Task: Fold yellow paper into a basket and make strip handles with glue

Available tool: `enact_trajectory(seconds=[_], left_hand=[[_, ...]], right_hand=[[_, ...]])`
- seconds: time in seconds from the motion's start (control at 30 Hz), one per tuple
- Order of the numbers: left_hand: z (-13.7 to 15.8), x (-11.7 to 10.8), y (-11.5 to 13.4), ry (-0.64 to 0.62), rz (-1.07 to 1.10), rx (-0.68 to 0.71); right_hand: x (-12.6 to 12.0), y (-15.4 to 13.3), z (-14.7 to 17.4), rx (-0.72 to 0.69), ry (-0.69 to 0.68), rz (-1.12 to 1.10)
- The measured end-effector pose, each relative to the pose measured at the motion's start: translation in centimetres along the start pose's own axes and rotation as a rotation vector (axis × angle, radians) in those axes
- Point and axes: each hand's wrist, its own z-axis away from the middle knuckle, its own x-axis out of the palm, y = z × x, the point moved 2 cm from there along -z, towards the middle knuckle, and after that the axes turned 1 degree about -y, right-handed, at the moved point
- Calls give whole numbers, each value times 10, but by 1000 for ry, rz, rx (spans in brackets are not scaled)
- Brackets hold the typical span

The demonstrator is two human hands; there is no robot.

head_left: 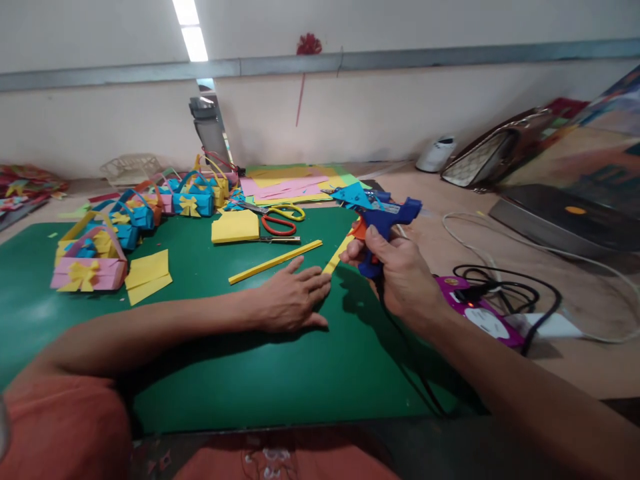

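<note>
My right hand (400,267) is wrapped round the handle of a blue hot glue gun (393,217), its nozzle toward the left and a fingertip by the orange trigger. A piece of light-blue paper (355,195) is on the gun's front part. Flat on the green mat lies my left hand (297,293), fingers spread, the fingertips on the near end of a yellow paper strip (335,255). The strip's far end passes behind the gun. Another folded yellow strip (275,262) lies just beyond my left hand. The gun's cord hangs below my right hand.
Several small paper baskets (95,270) with bows stand at the left. Yellow paper pieces (149,275), a yellow stack (235,227) and scissors (279,225) lie on the green mat (250,387). Coloured sheets (290,185) are behind. A purple power strip (475,310) with cables sits at the right.
</note>
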Motion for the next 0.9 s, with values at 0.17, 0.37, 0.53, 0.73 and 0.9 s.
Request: enact_trajectory(seconds=[0.17, 0.37, 0.53, 0.73, 0.9], left_hand=[[-34, 7, -35, 11, -67, -143], [-17, -7, -66, 344, 211, -269], [29, -11, -76, 478, 618, -545], [54, -8, -74, 515, 1320, -937], [51, 0, -80, 569, 1655, -1010]], right_hand=[[-2, 2, -4, -36, -11, -5], [-7, 0, -8, -70, -3, -25], [-6, 2, -6, -60, 0, -18], [-4, 9, -7, -27, -16, -7], [-3, 12, -6, 12, -28, 14]])
